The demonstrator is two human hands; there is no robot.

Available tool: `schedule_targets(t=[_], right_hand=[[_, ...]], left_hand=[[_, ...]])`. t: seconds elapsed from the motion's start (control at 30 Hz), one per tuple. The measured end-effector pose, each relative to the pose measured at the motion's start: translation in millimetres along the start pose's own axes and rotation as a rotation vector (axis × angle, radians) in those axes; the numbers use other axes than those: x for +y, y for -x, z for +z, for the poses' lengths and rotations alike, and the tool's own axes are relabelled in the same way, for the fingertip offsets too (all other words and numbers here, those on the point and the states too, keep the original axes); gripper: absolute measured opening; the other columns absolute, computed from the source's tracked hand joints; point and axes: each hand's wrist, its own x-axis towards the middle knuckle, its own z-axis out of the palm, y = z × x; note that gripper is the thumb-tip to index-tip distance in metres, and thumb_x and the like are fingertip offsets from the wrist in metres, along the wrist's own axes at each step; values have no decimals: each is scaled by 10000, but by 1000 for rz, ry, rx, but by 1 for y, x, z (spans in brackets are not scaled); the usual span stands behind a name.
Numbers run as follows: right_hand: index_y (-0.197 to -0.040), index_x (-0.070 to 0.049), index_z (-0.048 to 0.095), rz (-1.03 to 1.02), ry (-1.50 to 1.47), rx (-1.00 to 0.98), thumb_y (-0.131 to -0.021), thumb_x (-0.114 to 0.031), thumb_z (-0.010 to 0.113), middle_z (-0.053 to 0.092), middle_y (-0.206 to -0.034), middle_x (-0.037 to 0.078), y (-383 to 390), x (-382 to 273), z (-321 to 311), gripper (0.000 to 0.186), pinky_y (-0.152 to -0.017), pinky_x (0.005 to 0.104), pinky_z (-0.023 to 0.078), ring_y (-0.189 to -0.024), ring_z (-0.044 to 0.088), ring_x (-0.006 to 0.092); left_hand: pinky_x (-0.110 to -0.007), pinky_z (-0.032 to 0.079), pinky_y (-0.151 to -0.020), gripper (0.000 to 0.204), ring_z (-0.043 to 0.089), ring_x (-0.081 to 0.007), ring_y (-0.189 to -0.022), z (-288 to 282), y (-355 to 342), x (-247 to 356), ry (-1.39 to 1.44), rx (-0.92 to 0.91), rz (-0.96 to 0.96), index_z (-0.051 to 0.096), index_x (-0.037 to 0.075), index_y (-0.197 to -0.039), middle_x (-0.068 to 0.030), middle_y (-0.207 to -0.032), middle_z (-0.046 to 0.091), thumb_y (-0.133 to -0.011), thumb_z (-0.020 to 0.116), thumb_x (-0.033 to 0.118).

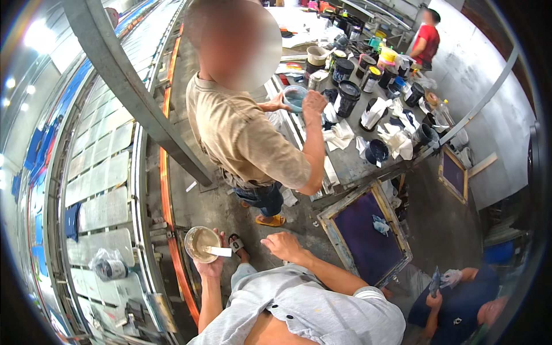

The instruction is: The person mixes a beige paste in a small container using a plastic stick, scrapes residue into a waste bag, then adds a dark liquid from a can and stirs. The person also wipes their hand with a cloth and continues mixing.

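A round clear tub (197,248) of beige paste is held in my left hand (210,268), which wraps around it from below and the right side. A flat white stick (218,251) leans out of the paste over the tub's rim. My right hand (283,247) hovers in front of my body, apart from the tub. Its fingers are loosely curled, and nothing shows in them. Facing the table ahead, a co-worker in a tan shirt (247,123) grips a clear tub (295,98) with one hand and has the other hand at its rim.
Black ink pots (348,98), rags and tubs crowd the table (345,164). A framed printing screen (362,236) leans beside it. Left runs a long printing bench (103,210) behind an orange-striped rail (172,230); a metal post (138,109) slants across. A seated person (460,305) is lower right.
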Motion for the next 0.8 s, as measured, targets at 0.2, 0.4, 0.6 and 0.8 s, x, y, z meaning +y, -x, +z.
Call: schedule_targets(t=[0.2,0.4,0.6,0.8], right_hand=[[-909,-64,724,118,-29,65,-935,-380,649,717,-856,192,-83,-29,39,326,-723,498,534,-831,697,399],[-923,-67,746,132,16,-31,-915,-360,681,720,-820,181,-160,-76,54,301,-729,463,547,-819,708,382],[-963,-50,749,129,21,-46,-921,-361,665,735,-875,179,-214,-81,60,325,-784,451,533,-854,713,349],[-1001,-17,736,171,-203,16,-917,-315,701,737,-903,170,-280,-82,45,312,-726,366,549,-834,725,285]], left_hand=[[-647,414,-1078,616,469,-529,-1308,24,-79,80,32,-7,-118,446,114,-1481,-254,-1484,464,-1010,448,509],[-662,400,-1082,613,451,-532,-1329,66,-148,134,2,52,-140,446,121,-1486,-254,-1479,471,-1014,433,512],[-671,372,-1106,603,447,-487,-1354,103,-242,155,27,-57,-163,444,124,-1483,-226,-1481,477,-1021,430,510],[-667,373,-1114,573,464,-428,-1353,175,-349,137,-41,-40,-211,478,145,-1462,-137,-1510,465,-1008,442,492]])
